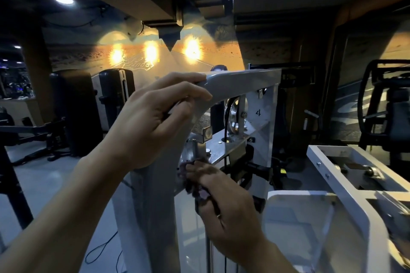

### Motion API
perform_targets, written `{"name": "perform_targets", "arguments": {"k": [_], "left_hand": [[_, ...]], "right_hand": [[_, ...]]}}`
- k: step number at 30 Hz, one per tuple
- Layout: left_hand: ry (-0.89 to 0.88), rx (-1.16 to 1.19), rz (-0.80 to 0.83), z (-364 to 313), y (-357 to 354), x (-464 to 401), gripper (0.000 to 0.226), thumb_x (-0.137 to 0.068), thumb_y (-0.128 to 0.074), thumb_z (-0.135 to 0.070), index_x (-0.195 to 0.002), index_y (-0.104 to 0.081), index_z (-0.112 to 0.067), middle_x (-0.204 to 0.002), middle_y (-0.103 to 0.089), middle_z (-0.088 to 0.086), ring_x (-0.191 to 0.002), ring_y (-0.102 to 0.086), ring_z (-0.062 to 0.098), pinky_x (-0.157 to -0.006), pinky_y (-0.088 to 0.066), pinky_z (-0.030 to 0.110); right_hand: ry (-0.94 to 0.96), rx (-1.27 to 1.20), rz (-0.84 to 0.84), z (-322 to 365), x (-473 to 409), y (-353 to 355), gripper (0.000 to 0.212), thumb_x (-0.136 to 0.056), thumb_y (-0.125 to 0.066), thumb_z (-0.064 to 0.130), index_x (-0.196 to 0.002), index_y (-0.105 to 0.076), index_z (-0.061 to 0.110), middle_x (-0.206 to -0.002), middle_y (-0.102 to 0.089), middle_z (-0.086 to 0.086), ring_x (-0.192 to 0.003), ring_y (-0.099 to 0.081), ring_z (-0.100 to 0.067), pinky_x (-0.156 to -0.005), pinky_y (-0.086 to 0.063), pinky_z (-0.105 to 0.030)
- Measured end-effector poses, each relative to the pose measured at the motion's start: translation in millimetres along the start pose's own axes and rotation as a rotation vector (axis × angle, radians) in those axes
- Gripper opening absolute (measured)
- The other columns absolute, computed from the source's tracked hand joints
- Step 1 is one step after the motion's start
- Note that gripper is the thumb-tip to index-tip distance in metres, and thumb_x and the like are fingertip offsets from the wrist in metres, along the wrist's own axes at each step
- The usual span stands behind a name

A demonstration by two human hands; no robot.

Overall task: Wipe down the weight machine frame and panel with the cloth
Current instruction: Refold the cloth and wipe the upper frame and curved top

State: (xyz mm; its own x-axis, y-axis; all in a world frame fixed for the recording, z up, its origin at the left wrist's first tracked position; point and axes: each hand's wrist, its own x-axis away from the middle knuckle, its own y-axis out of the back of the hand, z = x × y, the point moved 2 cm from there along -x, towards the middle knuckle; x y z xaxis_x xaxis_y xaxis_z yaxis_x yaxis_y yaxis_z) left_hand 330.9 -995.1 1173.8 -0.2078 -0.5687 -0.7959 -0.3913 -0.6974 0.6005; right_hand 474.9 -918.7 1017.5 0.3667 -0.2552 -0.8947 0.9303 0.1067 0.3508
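Left hand (155,115) is up at frame centre, forearm rising from 7 o'clock, wrist bent, back of hand toward the camera. Fingers (188,93) are curled over the top corner of the grey machine frame (239,83), clamped on its curved edge.

Right hand (224,210) is lower, around 5 o'clock of the left one, forearm coming in from the bottom edge. Fingers are bunched around a purplish cloth (199,190), gripping it tight, with a ring on one finger. The cloth is pressed into the inner side of the frame upright, just under the metal crossbar (230,142).

A pulley wheel (234,115) sits above the crossbar at 2 o'clock of the cloth, with a black cable (225,126) dropping through the bar. A "4" is marked on the side panel (264,122). A white frame (337,175) sits at 3 o'clock, partly blurred.
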Motion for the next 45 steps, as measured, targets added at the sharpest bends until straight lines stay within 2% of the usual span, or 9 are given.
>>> {"name": "perform_targets", "arguments": {"k": [4, 8, 16, 21, 28, 31, 35, 40, 45], "left_hand": [[-0.004, 0.006, 0.010, 3, 0, 0, 0.041, -0.101, -0.036, -0.038, -0.122, -0.070, -0.027, -0.144, -0.051, -0.017, -0.126, -0.051, 0.004, -0.088, -0.049, 0.028], [-0.018, 0.010, 0.017, 4, -1, 0, 0.044, -0.101, -0.034, -0.042, -0.124, -0.068, -0.028, -0.144, -0.050, -0.018, -0.127, -0.049, 0.008, -0.092, -0.050, 0.040], [-0.078, -0.009, -0.003, 5, -1, 0, 0.045, -0.102, -0.031, -0.042, -0.124, -0.068, -0.030, -0.144, -0.051, -0.016, -0.125, -0.046, 0.002, -0.096, -0.041, 0.031], [-0.079, 0.001, 0.005, 8, -4, 1, 0.044, -0.103, -0.031, -0.044, -0.127, -0.065, -0.033, -0.146, -0.049, -0.015, -0.130, -0.045, 0.005, -0.099, -0.046, 0.042], [-0.088, -0.088, 0.029, 0, -1, -2, 0.042, -0.100, -0.034, -0.046, -0.128, -0.063, -0.033, -0.143, -0.051, -0.012, -0.122, -0.048, 0.007, -0.094, -0.044, 0.035], [-0.106, -0.118, 0.052, -4, -1, -6, 0.042, -0.097, -0.038, -0.046, -0.128, -0.062, -0.032, -0.140, -0.054, -0.014, -0.122, -0.050, 0.007, -0.096, -0.049, 0.039], [-0.085, -0.113, 0.045, -7, -1, -9, 0.042, -0.094, -0.043, -0.044, -0.128, -0.063, -0.031, -0.138, -0.055, -0.017, -0.125, -0.052, 0.009, -0.098, -0.051, 0.044], [-0.043, -0.081, 0.005, -8, -2, -5, 0.038, -0.099, -0.042, -0.039, -0.126, -0.066, -0.028, -0.137, -0.056, -0.018, -0.121, -0.055, 0.004, -0.094, -0.054, 0.039], [-0.029, -0.051, -0.020, -7, -2, -4, 0.037, -0.102, -0.041, -0.035, -0.122, -0.070, -0.022, -0.136, -0.057, -0.017, -0.121, -0.057, 0.006, -0.092, -0.053, 0.035]], "right_hand": [[0.015, -0.004, 0.013, 1, 0, -1, 0.036, -0.097, -0.047, 0.011, -0.125, -0.069, 0.004, -0.131, -0.068, -0.002, -0.133, -0.056, -0.012, -0.110, -0.047, -0.034], [0.006, 0.027, -0.022, 4, 1, -3, 0.037, -0.095, -0.048, 0.009, -0.125, -0.070, 0.005, -0.132, -0.068, 0.000, -0.131, -0.058, -0.012, -0.107, -0.049, -0.034], [-0.007, 0.133, 0.014, -4, 4, 3, 0.040, -0.095, -0.054, -0.004, -0.132, -0.064, 0.005, -0.142, -0.060, 0.000, -0.138, -0.053, -0.016, -0.110, -0.046, -0.034], [-0.028, 0.205, 0.003, -16, 1, 8, 0.039, -0.095, -0.047, 0.006, -0.131, -0.063, 0.002, -0.138, -0.063, -0.005, -0.135, -0.055, -0.015, -0.108, -0.048, -0.033], [-0.211, 0.362, 0.074, -62, -13, 34, 0.047, -0.097, -0.047, 0.021, -0.142, -0.058, 0.014, -0.145, -0.059, 0.000, -0.140, -0.049, -0.007, -0.115, -0.039, -0.023], [-0.306, 0.454, 0.142, -82, -27, 45, 0.046, -0.099, -0.042, 0.029, -0.141, -0.059, 0.018, -0.141, -0.062, 0.000, -0.132, -0.056, -0.016, -0.107, -0.043, -0.026], [-0.427, 0.484, 0.154, -115, -44, 63, 0.037, -0.102, -0.050, 0.015, -0.137, -0.061, 0.011, -0.119, -0.072, -0.010, -0.105, -0.066, -0.029, -0.086, -0.047, -0.034], [-0.517, 0.497, 0.186, -156, -62, 71, 0.034, -0.103, -0.048, 0.014, -0.135, -0.059, 0.013, -0.085, -0.066, -0.008, -0.074, -0.058, -0.025, -0.066, -0.038, -0.032], [-0.528, 0.530, 0.178, -181, -74, 77, 0.032, -0.102, -0.050, 0.008, -0.132, -0.062, 0.009, -0.109, -0.072, -0.019, -0.098, -0.065, -0.041, -0.078, -0.047, -0.041]]}}
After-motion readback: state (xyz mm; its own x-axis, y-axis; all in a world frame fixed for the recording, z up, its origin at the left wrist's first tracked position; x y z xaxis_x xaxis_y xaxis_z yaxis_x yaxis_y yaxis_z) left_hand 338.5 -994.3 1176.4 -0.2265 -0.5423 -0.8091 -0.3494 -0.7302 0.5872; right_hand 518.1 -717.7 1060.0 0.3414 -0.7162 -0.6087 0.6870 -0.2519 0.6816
